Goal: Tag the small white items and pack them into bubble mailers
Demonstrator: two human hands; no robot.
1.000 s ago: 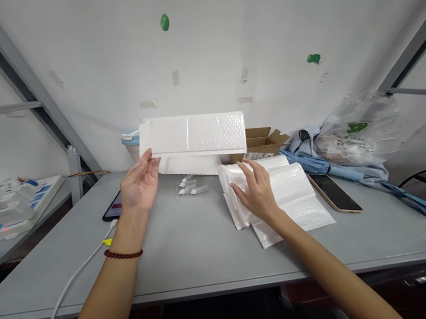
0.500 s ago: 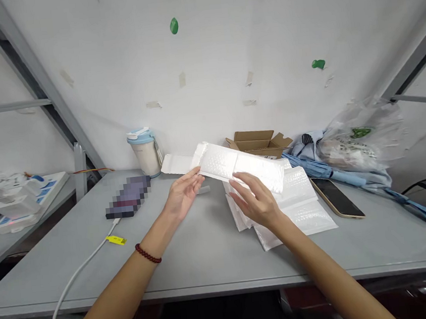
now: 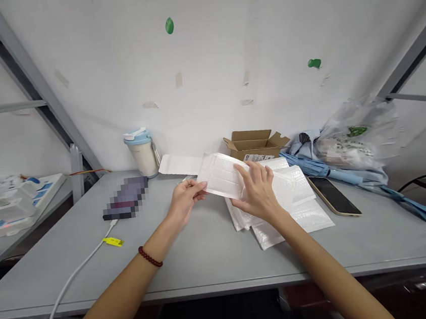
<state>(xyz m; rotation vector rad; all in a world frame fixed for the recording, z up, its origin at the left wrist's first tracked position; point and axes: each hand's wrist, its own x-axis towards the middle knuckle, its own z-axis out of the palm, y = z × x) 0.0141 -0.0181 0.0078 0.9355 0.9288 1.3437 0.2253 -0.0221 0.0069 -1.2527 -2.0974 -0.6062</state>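
I hold a white bubble mailer (image 3: 222, 179) above the grey table (image 3: 192, 253), its flap sticking out to the left. My left hand (image 3: 185, 201) pinches the mailer's left end between thumb and fingers. My right hand (image 3: 256, 191) grips it from the right, fingers curled over its top face. Under my right hand lies a stack of more white bubble mailers (image 3: 298, 211).
A phone (image 3: 126, 198) on a white cable (image 3: 73, 280) lies at the left. A pale cup with a blue lid (image 3: 141, 151) and an open cardboard box (image 3: 255, 144) stand by the wall. Another phone (image 3: 333, 195), blue cloth and a plastic bag (image 3: 355, 132) fill the right.
The mailer has come down from held upright in my left hand to low over the stack. My right hand left the stack and took hold of it.
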